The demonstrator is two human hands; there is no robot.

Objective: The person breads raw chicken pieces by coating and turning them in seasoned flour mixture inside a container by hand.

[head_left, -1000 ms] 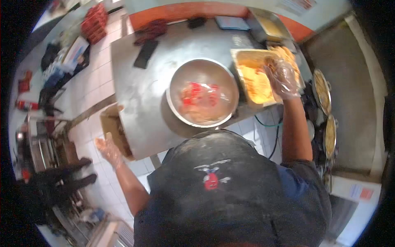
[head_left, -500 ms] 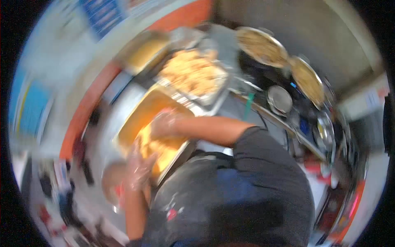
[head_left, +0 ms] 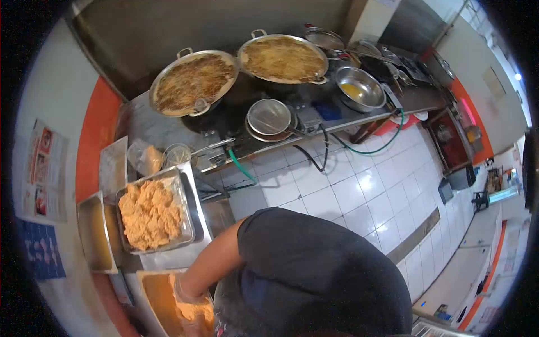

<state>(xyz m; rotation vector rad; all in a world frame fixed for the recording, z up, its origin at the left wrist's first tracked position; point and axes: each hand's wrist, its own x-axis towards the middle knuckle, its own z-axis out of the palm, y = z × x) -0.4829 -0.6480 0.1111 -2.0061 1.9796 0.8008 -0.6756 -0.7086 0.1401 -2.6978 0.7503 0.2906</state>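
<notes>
My right hand [head_left: 181, 289] reaches down into a deep metal pan [head_left: 154, 306] at the lower left, in a clear plastic glove. It touches the orange breading mix [head_left: 196, 310] in the pan, and its fingers are hidden in there. At the bottom edge, my left hand [head_left: 195, 326] is partly in view over the same pan, near the mix. Its fingers are too unclear to read. Just beyond the pan stands a metal tray [head_left: 193, 231] heaped with coated pieces [head_left: 150, 213] that look like breaded chicken.
A narrow metal container of yellow liquid [head_left: 100, 236] stands left of the tray. Two wide pans of bubbling oil [head_left: 193, 84] [head_left: 283, 59] sit on the stove, with a round strainer [head_left: 269, 117] in front. A steel bowl [head_left: 360, 89] is farther right. Green hose [head_left: 242, 167] hangs off the edge.
The view has swung right, bringing the stove and tiled floor into sight. The pan and my hands now appear lower in the picture, with both hands still at the pan.
</notes>
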